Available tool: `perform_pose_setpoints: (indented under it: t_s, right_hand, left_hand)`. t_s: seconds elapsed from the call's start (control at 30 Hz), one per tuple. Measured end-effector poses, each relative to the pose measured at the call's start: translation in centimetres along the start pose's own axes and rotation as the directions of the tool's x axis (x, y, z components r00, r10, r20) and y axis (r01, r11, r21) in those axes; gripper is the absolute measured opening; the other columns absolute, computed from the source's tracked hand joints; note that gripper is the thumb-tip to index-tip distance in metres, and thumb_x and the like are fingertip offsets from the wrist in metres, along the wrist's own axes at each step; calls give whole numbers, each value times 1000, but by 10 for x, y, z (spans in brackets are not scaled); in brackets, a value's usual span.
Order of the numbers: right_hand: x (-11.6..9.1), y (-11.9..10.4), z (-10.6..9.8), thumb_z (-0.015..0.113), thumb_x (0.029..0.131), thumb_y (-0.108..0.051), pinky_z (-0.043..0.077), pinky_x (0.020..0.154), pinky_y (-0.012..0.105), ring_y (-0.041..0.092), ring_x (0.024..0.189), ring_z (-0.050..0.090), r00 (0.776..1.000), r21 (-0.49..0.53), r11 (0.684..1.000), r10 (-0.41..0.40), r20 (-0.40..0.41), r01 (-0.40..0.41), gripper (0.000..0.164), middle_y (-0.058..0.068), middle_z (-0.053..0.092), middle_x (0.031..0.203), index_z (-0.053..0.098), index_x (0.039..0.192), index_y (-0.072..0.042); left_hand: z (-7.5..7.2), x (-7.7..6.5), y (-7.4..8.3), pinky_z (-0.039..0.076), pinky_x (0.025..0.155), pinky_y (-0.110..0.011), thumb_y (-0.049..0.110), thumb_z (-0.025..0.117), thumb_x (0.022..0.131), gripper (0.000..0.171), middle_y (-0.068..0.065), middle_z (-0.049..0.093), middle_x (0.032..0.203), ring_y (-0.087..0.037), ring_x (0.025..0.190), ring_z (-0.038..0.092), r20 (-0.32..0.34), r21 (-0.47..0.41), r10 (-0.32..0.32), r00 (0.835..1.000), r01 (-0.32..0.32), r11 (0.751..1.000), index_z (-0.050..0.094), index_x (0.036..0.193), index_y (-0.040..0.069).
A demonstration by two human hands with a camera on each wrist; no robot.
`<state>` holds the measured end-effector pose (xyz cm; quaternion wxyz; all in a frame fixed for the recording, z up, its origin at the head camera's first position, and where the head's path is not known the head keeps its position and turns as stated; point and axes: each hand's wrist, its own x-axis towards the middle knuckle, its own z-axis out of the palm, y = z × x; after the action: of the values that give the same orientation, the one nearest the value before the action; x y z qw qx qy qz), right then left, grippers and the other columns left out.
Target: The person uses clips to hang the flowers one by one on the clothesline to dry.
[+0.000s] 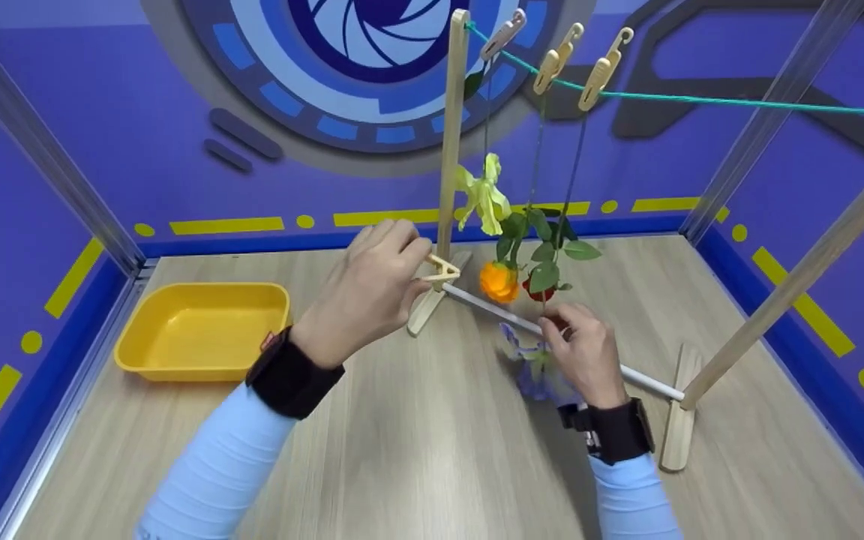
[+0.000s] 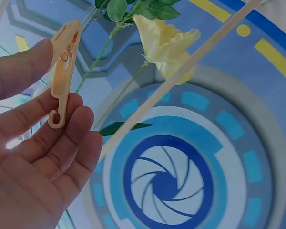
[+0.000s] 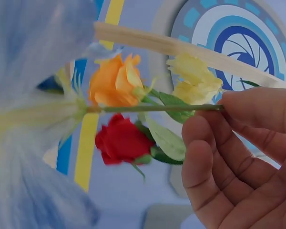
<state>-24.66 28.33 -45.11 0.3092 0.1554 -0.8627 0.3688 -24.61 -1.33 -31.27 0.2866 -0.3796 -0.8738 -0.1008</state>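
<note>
My left hand (image 1: 376, 277) pinches a light wooden-coloured clothespin (image 2: 64, 71) between thumb and fingers, its hooked end lying by the fingers. With thumb and fingertips my right hand (image 1: 586, 349) holds the green stem (image 3: 157, 108) of a blue-purple flower (image 1: 535, 367), whose bloom hangs downward over the table. Behind the hands, a yellow flower (image 1: 484, 196), an orange flower (image 1: 499, 281) and a red flower (image 3: 123, 140) hang upside down by their stems. Three clothespins (image 1: 550, 69) clip those stems to a green cord (image 1: 702, 97).
Wooden posts (image 1: 453, 135) on flat feet carry the cord, joined low down by a white rod (image 1: 649, 381). A yellow basin (image 1: 203, 367) stands on the wood-grain table (image 1: 402, 450) at the left. Blue-purple printed walls enclose the table's back and sides.
</note>
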Motion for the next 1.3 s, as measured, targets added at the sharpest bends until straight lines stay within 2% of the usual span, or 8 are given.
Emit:
perform_pose_setpoints:
  t_s: [0.2, 0.33, 0.53, 0.67, 0.8, 1.03, 1.17, 1.3]
  right_hand:
    - [13, 1, -22, 74, 88, 7, 54, 63, 22, 21, 71, 68, 999, -37, 999, -12, 37, 14, 8, 13, 74, 87, 75, 93, 1]
    - [22, 2, -38, 74, 89, 7, 54, 63, 23, 20, 71, 68, 998, -78, 997, -18, 61, 23, 8, 12, 74, 86, 75, 93, 1]
    - [39, 1, -59, 72, 93, 4, 58, 64, 31, 21, 72, 69, 995, -109, 991, -69, 69, 76, 4, 12, 74, 87, 74, 94, 2]
    - [51, 3, -69, 71, 93, 4, 53, 66, 19, 21, 70, 68, 992, -121, 986, -105, 66, 112, 4, 11, 74, 84, 75, 93, 1]
    - [65, 7, -76, 71, 92, 6, 42, 67, 7, 22, 69, 67, 987, -121, 980, -149, 58, 155, 5, 11, 73, 82, 74, 94, 2]
    - [85, 7, -81, 69, 93, 6, 39, 66, 7, 19, 69, 62, 986, -114, 980, -156, 60, 163, 6, 15, 72, 84, 74, 96, 4]
    - [97, 6, -84, 68, 94, 6, 37, 66, 7, 19, 69, 60, 986, -128, 978, -158, 51, 164, 5, 16, 70, 82, 73, 95, 5]
    - [108, 4, -86, 67, 96, 3, 36, 65, 7, 20, 70, 60, 989, -138, 980, -134, 62, 142, 7, 17, 71, 83, 74, 97, 3]
  left_hand:
    - [-19, 26, 8, 40, 78, -38, 16, 77, 94, 22, -13, 58, 100, -30, 89, 49, 61, 79, 92, 994, -96, 992, 67, 108, 2]
    - [-27, 46, 16, 41, 78, -38, 14, 71, 98, 16, -13, 60, 103, -29, 90, 50, 66, 124, 156, 986, -163, 979, 67, 109, 3]
    - [-39, 79, 26, 40, 77, -36, 9, 69, 97, 12, -13, 62, 103, -29, 90, 50, 85, 139, 220, 972, -230, 963, 68, 107, 3]
    - [-47, 100, 31, 37, 75, -35, 7, 69, 94, 9, -9, 59, 97, -27, 87, 48, 128, 150, 226, 966, -244, 958, 67, 103, 5]
    - [-55, 121, 36, 41, 77, -34, 12, 69, 95, 12, -10, 62, 104, -27, 91, 50, 178, 196, 205, 962, -239, 951, 67, 105, 5]
    - [-64, 161, 43, 48, 96, -34, 26, 64, 103, 34, -11, 63, 122, -29, 111, 56, 243, 278, 148, 959, -215, 936, 65, 128, 4]
    - [-64, 185, 45, 48, 95, -33, 25, 62, 103, 35, -10, 63, 127, -28, 113, 57, 222, 325, 149, 964, -218, 920, 64, 132, 5]
    - [-58, 209, 47, 47, 98, -33, 24, 57, 107, 34, -9, 63, 129, -27, 114, 56, 203, 398, 143, 969, -215, 892, 64, 135, 6]
